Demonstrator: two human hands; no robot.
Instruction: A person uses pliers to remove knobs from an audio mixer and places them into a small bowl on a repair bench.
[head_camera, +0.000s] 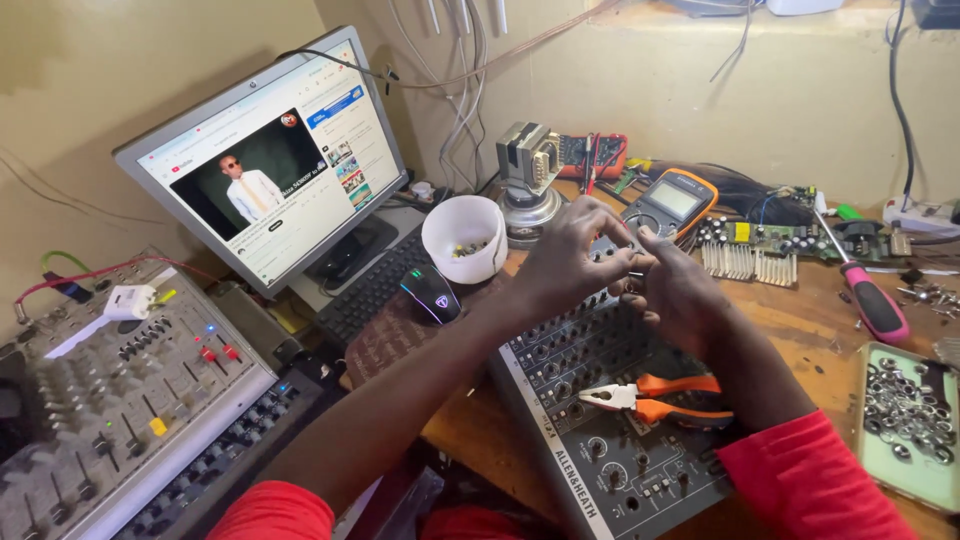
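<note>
The wooden workbench (800, 320) spreads across the right of the view, and on the left sits a big grey mixing desk (110, 400) with rows of faders and red buttons. Behind it the flat monitor (270, 150) is lit, tilted, showing a video page with a dark picture panel and a column of small coloured thumbnails down its right side. In front of the person lies the smaller dark audio mixer (600, 420), face up, many knobs off and bare shafts showing; a white vertical band of lettering runs along its near left edge. By my reading the stripping of its front is well underway, with knobs and nuts on the lower part not yet off.

Orange-handled pliers (660, 397) rest loose on the panel, untouched. At right, a pale green tray (868, 440) holds a heap of silver nuts and washers. A white cup (464, 238) with small parts stands beside the black mouse (431, 293); a yellow-rimmed multimeter (672, 203) and a red-handled screwdriver (872, 300) lie further back.

Now the hands: the left hand (570, 250) and right hand (675, 290) meet above the mixer's top edge, fingertips pinched together on something tiny — too small to tell what it is.
</note>
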